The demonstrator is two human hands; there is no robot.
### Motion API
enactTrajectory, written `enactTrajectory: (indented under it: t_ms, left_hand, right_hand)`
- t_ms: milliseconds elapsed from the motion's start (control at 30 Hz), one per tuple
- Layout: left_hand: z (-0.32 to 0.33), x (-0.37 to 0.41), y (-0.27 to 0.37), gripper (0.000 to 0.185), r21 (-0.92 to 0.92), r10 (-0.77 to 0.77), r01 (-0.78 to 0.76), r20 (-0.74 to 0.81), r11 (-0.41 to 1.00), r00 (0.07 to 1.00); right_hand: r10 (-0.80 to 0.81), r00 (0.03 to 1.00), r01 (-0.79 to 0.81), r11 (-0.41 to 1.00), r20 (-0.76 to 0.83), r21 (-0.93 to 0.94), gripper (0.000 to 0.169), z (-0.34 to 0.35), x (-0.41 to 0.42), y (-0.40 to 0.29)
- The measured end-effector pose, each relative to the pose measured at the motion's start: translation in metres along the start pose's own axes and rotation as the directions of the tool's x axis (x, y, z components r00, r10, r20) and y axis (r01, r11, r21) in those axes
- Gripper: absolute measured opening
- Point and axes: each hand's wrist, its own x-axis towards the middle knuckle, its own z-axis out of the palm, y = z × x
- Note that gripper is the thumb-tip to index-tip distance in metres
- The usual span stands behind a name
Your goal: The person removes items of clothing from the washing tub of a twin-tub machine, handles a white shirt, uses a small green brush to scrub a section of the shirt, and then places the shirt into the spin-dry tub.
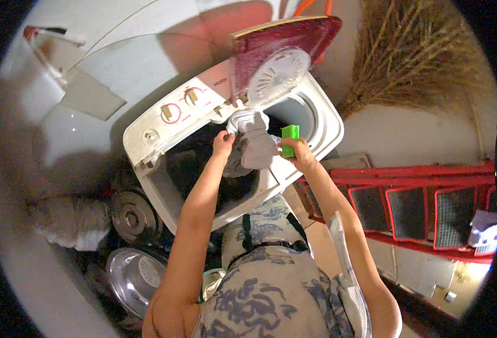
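A white twin-tub washing machine [269,177] marked Haier stands before me. Across the divider between its tubs lies a wet-looking white and grey cloth [259,145], partly hanging into the dark wash tub [180,169]. My left hand [224,144] pinches the cloth's left edge. In my right hand [301,153] is a bright green block [290,135], either a brush or a bar of soap; its underside is hidden. That hand is beside the cloth's right side, near the round spin tub [305,112]. Whether the block touches the cloth I cannot tell.
The dark red lid [269,50] and round white inner cover [280,76] are raised behind the spin tub. Two control knobs [171,113] sit at the back left. A twig broom [405,59] leans at right, above a red-framed rack [409,211]. Metal basins [132,279] lie at lower left.
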Motion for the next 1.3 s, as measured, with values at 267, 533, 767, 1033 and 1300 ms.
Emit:
enactTrajectory:
  t_ms: [267, 533, 767, 1033, 1300]
  left_hand:
    - [-0.085, -0.017, 0.05, 0.035, -0.146, 0.239, -0.253, -0.11, 0.956, 0.965]
    - [-0.16, -0.076, 0.184, 0.027, -0.511, 0.291, -0.267, -0.034, 0.817, 0.956]
    - [-0.21, -0.101, 0.179, 0.032, -0.52, 0.157, -0.201, -0.128, 0.83, 0.979]
    - [-0.196, -0.137, 0.166, 0.031, -0.539, 0.09, -0.109, -0.061, 0.835, 0.994]
    - [-0.187, -0.145, 0.179, 0.033, -0.554, 0.337, -0.157, 0.238, 0.817, 0.911]
  right_hand:
    - [-0.19, 0.966, 0.253, 0.576, 0.173, -0.777, 0.071, -0.004, 0.002, 0.065]
    - [0.013, 0.999, 0.023, 0.725, 0.047, -0.688, 0.042, -0.014, 0.012, 0.011]
    - [0.095, 0.839, 0.38, 0.602, 0.535, -0.702, 0.051, -0.034, -0.054, -0.011]
    - [-0.21, 0.959, 0.282, 0.746, 0.189, -0.603, 0.053, -0.025, -0.003, -0.03]
    - [-0.485, 0.569, 0.804, 0.499, 0.664, -0.324, 0.046, 0.094, -0.02, -0.04]
